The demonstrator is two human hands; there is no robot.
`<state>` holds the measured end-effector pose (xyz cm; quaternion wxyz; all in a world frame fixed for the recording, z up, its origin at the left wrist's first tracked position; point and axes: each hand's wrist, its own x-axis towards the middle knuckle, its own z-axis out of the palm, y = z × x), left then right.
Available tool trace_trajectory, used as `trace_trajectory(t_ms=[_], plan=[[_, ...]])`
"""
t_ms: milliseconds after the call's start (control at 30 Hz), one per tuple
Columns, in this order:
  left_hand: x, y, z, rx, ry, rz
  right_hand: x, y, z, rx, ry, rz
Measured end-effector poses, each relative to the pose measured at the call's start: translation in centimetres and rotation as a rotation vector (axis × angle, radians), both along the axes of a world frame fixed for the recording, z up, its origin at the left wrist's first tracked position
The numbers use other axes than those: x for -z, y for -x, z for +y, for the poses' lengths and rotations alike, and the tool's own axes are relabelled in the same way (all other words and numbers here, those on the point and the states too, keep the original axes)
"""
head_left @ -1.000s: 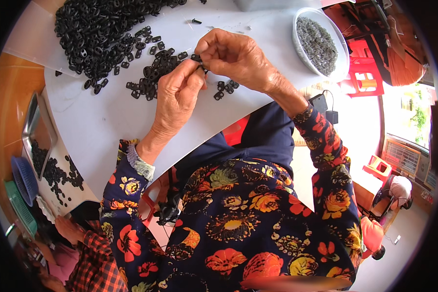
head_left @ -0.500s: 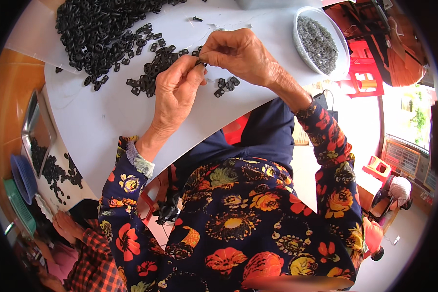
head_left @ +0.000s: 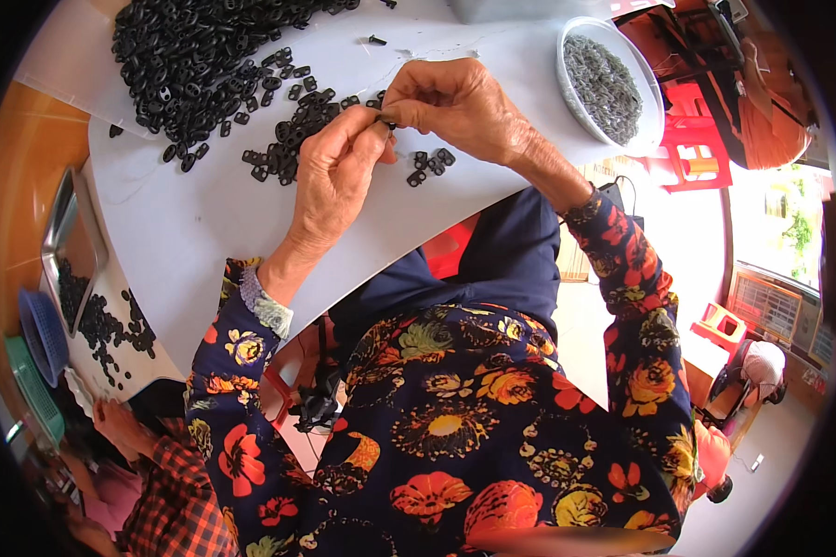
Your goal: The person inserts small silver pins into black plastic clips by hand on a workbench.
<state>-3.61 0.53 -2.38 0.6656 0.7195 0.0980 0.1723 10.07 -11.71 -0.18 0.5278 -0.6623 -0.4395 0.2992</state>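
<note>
Above the white table (head_left: 204,223), my left hand (head_left: 336,172) and my right hand (head_left: 464,104) meet fingertip to fingertip. Both are closed in a pinch around a small black piece, mostly hidden by the fingers. Just beyond my left hand lies a small heap of black two-holed plastic parts (head_left: 293,135). A little cluster of similar black parts (head_left: 429,165) rests below my right hand. The large pile of these parts (head_left: 195,70) spreads over the far left of the table. One black screw-shaped piece (head_left: 377,40) lies alone beyond my hands.
A round white tub (head_left: 653,125) filled with small clear-grey pieces stands right of my right hand. At left are a metal tray (head_left: 97,218), a blue basket (head_left: 42,334) and a green basket (head_left: 32,385). A co-worker in a checked sleeve (head_left: 181,483) sits at lower left.
Both hands keep their pinch, the right fingers shifting slightly at the small piece. The view has moved a little; the piles and the tub look unchanged.
</note>
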Motion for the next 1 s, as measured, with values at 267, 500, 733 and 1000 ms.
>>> trace_trajectory(t_ms=[267, 500, 733, 1000], plan=[[0.6, 0.2, 0.7, -0.002, -0.007, -0.046, 0.4, 1.7, 0.6, 0.096, -0.018, 0.197], [-1.1, 0.1, 2.5, -0.134, -0.164, -0.044, 0.2, 0.5, -0.4, 0.193, -0.073, 0.118], [-1.4, -1.0, 4.6, -0.081, -0.814, -0.179, 3.4, 0.5, -1.6, 0.345, -0.21, 0.086], [-1.1, -2.8, 4.1, 0.058, -1.016, -0.168, 3.5, 0.2, -1.7, 0.42, -0.339, 0.106]])
